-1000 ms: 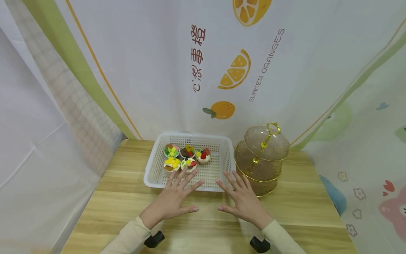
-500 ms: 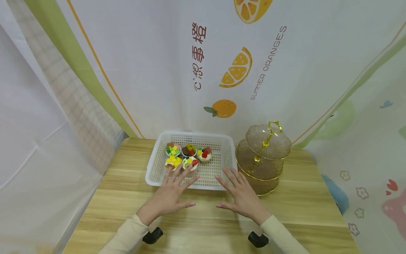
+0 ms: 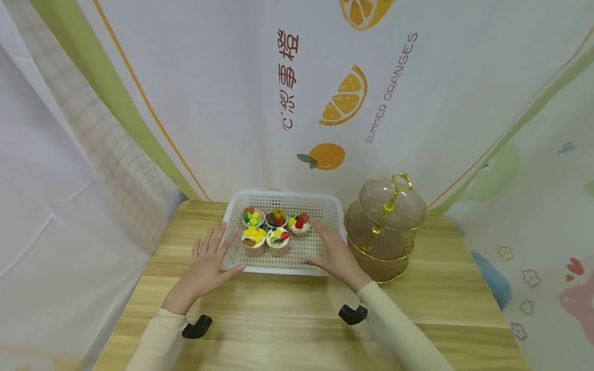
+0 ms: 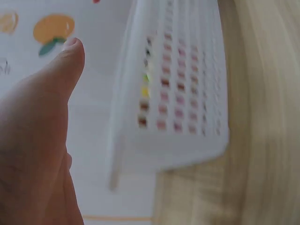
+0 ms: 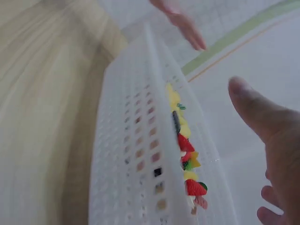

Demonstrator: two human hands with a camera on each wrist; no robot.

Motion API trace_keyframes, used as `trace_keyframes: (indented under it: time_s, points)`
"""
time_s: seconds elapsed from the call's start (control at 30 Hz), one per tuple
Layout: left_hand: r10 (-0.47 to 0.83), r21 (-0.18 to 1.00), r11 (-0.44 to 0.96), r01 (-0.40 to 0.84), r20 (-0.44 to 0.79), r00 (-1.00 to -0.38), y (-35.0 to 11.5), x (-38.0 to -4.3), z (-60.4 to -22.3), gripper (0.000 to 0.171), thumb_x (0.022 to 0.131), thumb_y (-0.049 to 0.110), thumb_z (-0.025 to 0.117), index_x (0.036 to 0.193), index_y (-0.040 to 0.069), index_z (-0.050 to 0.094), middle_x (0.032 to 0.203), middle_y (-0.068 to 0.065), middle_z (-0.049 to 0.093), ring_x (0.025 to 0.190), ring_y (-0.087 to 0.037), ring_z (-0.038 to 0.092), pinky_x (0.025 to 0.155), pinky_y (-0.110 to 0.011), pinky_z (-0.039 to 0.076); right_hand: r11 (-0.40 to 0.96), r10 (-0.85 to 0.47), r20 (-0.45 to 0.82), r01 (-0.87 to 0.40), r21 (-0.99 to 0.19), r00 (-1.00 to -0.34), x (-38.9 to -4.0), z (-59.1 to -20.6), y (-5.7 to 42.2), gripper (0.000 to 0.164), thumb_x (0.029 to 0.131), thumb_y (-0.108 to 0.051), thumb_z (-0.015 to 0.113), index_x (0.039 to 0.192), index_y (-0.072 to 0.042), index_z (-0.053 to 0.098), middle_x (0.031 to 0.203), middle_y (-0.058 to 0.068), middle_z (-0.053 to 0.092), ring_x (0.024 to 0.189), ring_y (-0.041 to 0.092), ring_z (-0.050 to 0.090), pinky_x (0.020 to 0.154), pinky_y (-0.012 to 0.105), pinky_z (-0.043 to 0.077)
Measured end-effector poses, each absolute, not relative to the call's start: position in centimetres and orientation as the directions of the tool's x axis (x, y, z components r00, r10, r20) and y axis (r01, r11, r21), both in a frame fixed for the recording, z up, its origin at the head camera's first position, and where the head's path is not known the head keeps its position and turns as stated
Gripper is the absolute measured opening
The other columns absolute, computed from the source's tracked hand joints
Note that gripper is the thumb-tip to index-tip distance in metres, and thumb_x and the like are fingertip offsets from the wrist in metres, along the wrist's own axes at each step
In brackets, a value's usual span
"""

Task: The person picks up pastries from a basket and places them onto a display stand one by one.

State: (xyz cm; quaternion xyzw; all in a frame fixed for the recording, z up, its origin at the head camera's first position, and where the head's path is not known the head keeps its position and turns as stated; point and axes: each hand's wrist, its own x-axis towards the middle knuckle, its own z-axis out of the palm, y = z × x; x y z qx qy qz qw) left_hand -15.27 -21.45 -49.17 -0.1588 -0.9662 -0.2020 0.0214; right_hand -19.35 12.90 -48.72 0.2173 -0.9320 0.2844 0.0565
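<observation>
Several small cupcakes with fruit toppings stand in the left and middle part of a white perforated basket [image 3: 306, 264]. At the front left is a cupcake with yellow cubes [image 3: 253, 238]; beside it is one with white cream and a strawberry slice [image 3: 278, 238]. A cupcake with red berries [image 3: 299, 223] stands farthest right. My left hand [image 3: 206, 265], fingers spread, is at the basket's left front corner and holds nothing. My right hand [image 3: 339, 257] reaches over the right part of the basket, thumb and fingers apart, near the red-berry cupcake, with nothing in its grasp.
A three-tier glass stand [image 3: 382, 232] with gold rims and a gold handle stands right of the basket, close to my right hand. Printed curtains [image 3: 260, 103] hang behind and beside the wooden table [image 3: 287, 319].
My left hand has moved left, off the front cupcakes to the basket's corner. My right hand has moved forward and left over the basket, its fingers drawing closer together.
</observation>
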Motion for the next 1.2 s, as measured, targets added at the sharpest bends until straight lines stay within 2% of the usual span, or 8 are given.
trace_keyframes:
  time_s: [0.1,0.27,0.5,0.8,1.03,1.2]
  points:
    - [0.256,0.427,0.865,0.263,0.074,-0.964,-22.7,-15.3,-49.8,0.087,0.093,0.055,0.058,0.16,0.021,0.016,0.168,-0.018,0.001,0.153,-0.047,-0.004,0.114,-0.074,-0.002,0.719,-0.281,0.191,-0.339,-0.606,-0.94,-21.0,-48.5,11.7,0.102,0.074,-0.045,0.084,0.156,-0.015,0.031,0.158,0.012,0.04,0.145,0.036,0.039,0.115,0.056,0.036]
    - [0.214,0.473,0.857,0.206,0.039,-0.976,-24.0,-15.0,-50.6,0.09,0.093,0.052,0.058,0.16,0.015,0.011,0.167,-0.021,0.001,0.152,-0.05,-0.005,0.113,-0.075,-0.002,0.65,-0.19,0.144,-0.234,-0.723,-0.971,-23.7,-48.6,10.0,0.096,0.077,-0.038,0.083,0.155,-0.012,0.034,0.157,0.011,0.042,0.146,0.035,0.039,0.116,0.054,0.036]
    - [0.193,0.502,0.849,0.165,-0.004,-0.981,-24.0,-15.0,-51.1,0.093,0.096,0.053,0.054,0.16,0.008,0.004,0.167,-0.02,-0.005,0.152,-0.048,-0.01,0.114,-0.073,-0.007,0.593,-0.141,-0.002,-0.083,-0.801,-0.99,-27.1,-49.4,9.0,0.095,0.079,-0.032,0.084,0.157,-0.017,0.03,0.159,0.007,0.039,0.147,0.032,0.037,0.116,0.054,0.036]
    - [0.168,0.504,0.855,0.125,-0.041,-0.985,-23.3,-15.5,-50.9,0.095,0.098,0.054,0.05,0.159,0.002,0.0,0.166,-0.024,-0.006,0.152,-0.048,-0.009,0.114,-0.074,-0.005,0.668,-0.077,-0.116,0.035,-0.744,-0.99,-29.5,-51.7,9.2,0.094,0.078,-0.035,0.084,0.155,-0.013,0.034,0.156,0.01,0.044,0.143,0.034,0.043,0.113,0.053,0.04]
    - [0.17,0.522,0.845,0.117,-0.055,-0.984,-23.0,-15.5,-50.8,0.093,0.098,0.05,0.052,0.158,0.0,0.0,0.165,-0.027,-0.004,0.152,-0.049,-0.008,0.114,-0.073,-0.005,0.696,-0.069,-0.134,0.049,-0.716,-0.989,-29.7,-53.3,9.8,0.086,0.078,-0.033,0.084,0.149,-0.007,0.043,0.149,0.015,0.052,0.134,0.035,0.052,0.109,0.051,0.044]
    - [0.177,0.53,0.84,0.12,-0.057,-0.983,-22.9,-15.3,-50.8,0.093,0.099,0.05,0.052,0.158,0.0,0.0,0.165,-0.027,-0.003,0.151,-0.05,-0.007,0.115,-0.073,-0.006,0.711,-0.07,-0.122,0.036,-0.702,-0.99,-29.6,-54.1,9.6,0.078,0.077,-0.034,0.085,0.143,-0.009,0.052,0.135,0.011,0.064,0.121,0.031,0.061,0.102,0.049,0.05]
